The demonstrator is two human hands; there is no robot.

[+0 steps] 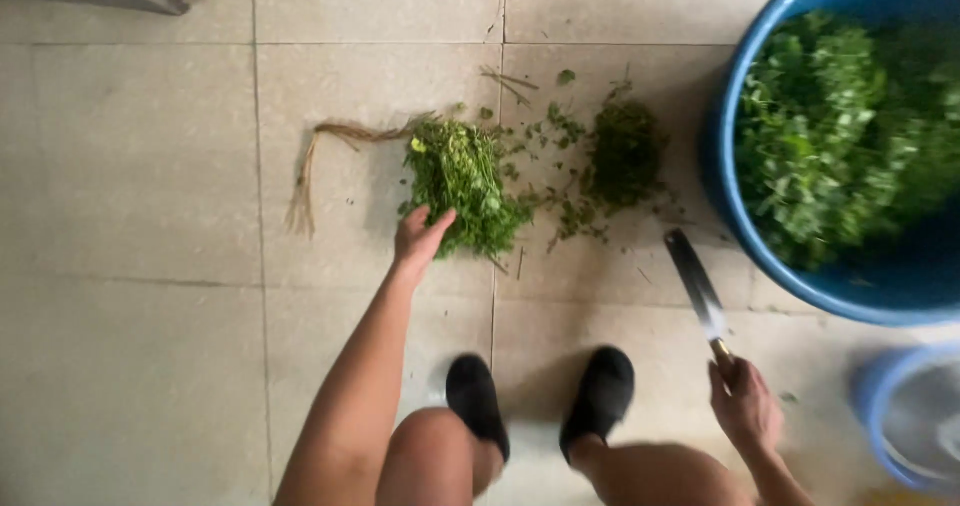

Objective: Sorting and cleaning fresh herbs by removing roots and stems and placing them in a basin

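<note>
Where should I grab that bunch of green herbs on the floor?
Probably at the near, lower end of the bunch of herbs, coming from the left, where the left hand already touches it. The leafy mass narrows there, and that side lies away from the knife in the right hand.

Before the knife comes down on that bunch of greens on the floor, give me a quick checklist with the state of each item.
1. Left hand on the bunch of greens: ok, fingers rest on its near edge.
2. Right hand gripping the knife by the handle: ok, blade points up and away from the body.
3. Blade apart from the left hand: ok, a wide gap of bare tile lies between them.
4. Feet, in black shoes, away from the bunch: ok, they sit nearer the body.
5. Blue tub has room: cannot tell, it already holds many greens.
6. Blade edge condition: cannot tell, blurred.
</note>
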